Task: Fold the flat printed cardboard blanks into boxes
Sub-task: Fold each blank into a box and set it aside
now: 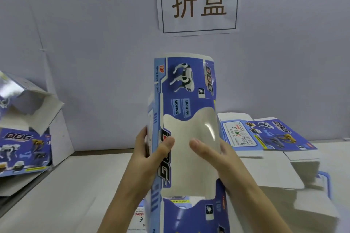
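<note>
At mid-frame, close to the camera, a blank [186,89] stands on end above the table [75,185]. Its lower end runs off the bottom edge of the view, so how far it is folded cannot be told. Glare streaks its clear window [181,176], and the small print along its left border is too blurred to read. Behind its lower left corner lies a printed sheet [140,217], mostly covered, with only some red lettering showing.

Both forearms rise from the bottom of the view. The left hand [147,157] grasps the blank's left edge, thumb pressed flat on the printed front over the big black letters, fingers passing round the back out of sight. The right hand [217,157] grasps the right edge the same way, thumb lying across the window and fingers hidden behind the card. The two thumbs point at each other, a little apart.

To the right, a stack [269,134] of flat blanks lies on the table, partly behind the held one; its near part shows only pale card with no print. At far left a box [26,143] stands with its top flaps open — cut by the frame edge, one flap washed out by reflection. A sign [198,1] with two large characters hangs on the wall [94,43].
</note>
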{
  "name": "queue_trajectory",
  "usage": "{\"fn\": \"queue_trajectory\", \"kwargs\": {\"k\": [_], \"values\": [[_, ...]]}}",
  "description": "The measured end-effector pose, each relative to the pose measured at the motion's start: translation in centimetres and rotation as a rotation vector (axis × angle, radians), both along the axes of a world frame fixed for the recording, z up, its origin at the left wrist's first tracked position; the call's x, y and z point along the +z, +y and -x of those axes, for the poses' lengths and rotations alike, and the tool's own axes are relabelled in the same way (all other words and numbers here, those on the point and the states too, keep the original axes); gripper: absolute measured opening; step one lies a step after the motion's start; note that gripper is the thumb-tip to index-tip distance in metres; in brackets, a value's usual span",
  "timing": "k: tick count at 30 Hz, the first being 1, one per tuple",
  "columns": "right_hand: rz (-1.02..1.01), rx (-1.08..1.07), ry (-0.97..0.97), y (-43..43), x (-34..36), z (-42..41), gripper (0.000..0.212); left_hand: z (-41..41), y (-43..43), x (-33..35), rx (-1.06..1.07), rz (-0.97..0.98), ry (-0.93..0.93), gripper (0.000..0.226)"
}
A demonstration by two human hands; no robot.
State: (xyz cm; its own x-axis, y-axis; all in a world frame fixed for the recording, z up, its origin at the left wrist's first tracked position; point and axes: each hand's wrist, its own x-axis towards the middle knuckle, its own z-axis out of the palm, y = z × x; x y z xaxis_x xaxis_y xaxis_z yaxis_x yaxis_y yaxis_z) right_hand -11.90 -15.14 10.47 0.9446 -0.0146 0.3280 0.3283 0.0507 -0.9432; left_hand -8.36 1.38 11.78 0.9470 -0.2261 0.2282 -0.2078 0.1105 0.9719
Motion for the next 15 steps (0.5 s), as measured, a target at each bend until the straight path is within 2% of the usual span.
{"fn": "queue_trajectory", "kwargs": {"k": [4, 7, 11, 15], "values": [[-0.015, -0.045, 0.030, -1.1, 0.0, -0.3, 0.041, -1.5, 1.2, -1.0, 0.118, -0.127, -0.082, 0.106], [-0.051, -0.046, 0.043, -1.8, 0.1, -0.2, 0.038, -2.2, 2.0, -1.6, 0.131, -0.161, -0.087, 0.093], [-0.133, -0.076, 0.043, -2.1, -0.3, -0.5, 0.044, -2.1, 2.0, -1.7, 0.242, -0.075, -0.144, 0.070], [-0.158, 0.043, 0.060, -2.3, -0.1, -0.3, 0.043, -2.1, 3.0, -1.3, 0.164, -0.014, -0.126, 0.072]]}}
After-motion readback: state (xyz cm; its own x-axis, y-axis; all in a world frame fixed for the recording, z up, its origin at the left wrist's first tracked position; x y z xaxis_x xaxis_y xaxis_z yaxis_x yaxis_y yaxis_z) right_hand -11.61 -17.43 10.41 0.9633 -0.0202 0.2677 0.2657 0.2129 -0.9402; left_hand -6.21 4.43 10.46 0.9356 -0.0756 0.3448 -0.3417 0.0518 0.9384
